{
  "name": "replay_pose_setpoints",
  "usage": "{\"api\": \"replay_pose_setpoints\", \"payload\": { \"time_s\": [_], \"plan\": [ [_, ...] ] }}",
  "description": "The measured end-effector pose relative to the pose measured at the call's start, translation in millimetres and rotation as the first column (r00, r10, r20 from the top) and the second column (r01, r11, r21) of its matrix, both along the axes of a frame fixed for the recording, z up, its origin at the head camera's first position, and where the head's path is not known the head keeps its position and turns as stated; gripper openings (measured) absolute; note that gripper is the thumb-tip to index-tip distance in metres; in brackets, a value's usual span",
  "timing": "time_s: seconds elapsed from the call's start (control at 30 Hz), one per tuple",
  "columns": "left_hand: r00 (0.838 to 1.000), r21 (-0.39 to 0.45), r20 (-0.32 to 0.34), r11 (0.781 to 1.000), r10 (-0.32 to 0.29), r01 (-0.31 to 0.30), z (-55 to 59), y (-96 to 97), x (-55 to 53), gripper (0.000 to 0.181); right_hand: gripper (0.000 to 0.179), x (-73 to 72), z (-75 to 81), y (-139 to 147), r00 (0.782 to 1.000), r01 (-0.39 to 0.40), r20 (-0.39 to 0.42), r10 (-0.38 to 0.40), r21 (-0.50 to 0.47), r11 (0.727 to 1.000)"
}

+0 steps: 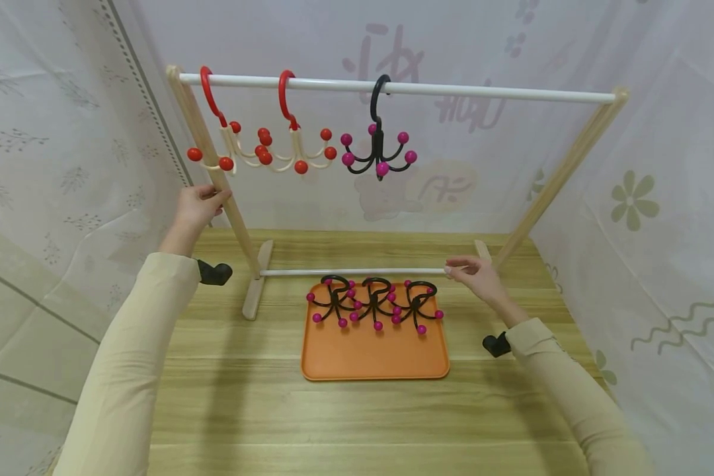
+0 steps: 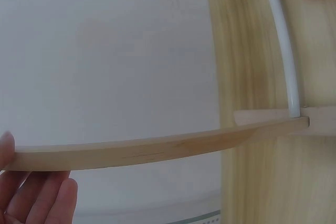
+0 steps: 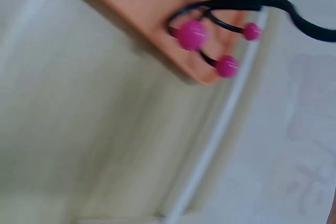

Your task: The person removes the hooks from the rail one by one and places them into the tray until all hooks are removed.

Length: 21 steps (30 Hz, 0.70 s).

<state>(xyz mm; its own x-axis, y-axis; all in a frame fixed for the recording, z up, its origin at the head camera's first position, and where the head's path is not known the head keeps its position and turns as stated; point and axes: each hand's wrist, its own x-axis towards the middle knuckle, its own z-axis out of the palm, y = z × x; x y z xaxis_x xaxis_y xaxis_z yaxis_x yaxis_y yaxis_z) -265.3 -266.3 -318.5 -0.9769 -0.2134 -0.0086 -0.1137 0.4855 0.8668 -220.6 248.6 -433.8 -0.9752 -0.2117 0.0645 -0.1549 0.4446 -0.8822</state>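
Note:
My left hand (image 1: 198, 208) grips the left wooden post (image 2: 157, 150) of a small clothes rack, thumb on one side and fingers on the other. My right hand (image 1: 476, 274) is in front of the rack, right of the orange tray (image 1: 375, 360), its fingers pointing left and overlapping the end of the lower white bar (image 1: 357, 272) in the head view. Nothing shows in its grasp. Three black octopus-style hook hangers with pink balls, including the rightmost hanger (image 1: 416, 304), lie along the tray's far side.
On the upper white bar (image 1: 488, 92) hang two red-and-cream hook hangers, one at the left end (image 1: 213, 109) and one beside it (image 1: 295, 142), then a black hanger (image 1: 377, 145) with pink balls. The right wooden post (image 1: 562, 175) stands beyond my right hand.

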Motion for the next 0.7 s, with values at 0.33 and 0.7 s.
{"api": "replay_pose_setpoints", "payload": {
  "time_s": [0.33, 0.7],
  "plan": [
    [1.000, -0.013, -0.012, 1.000, -0.011, 0.011, 0.3, -0.3, 1.0, 0.048, 0.030, -4.4, 69.2, -19.6, 0.988, 0.086, -0.118, -0.095, -0.077, 0.993],
    [1.000, -0.012, -0.024, 1.000, -0.020, 0.020, 1.2, -0.3, 1.0, 0.049, 0.021, -18.5, 130.4, -48.2, 0.950, 0.108, -0.256, -0.179, -0.270, 0.957]
  ]
}}
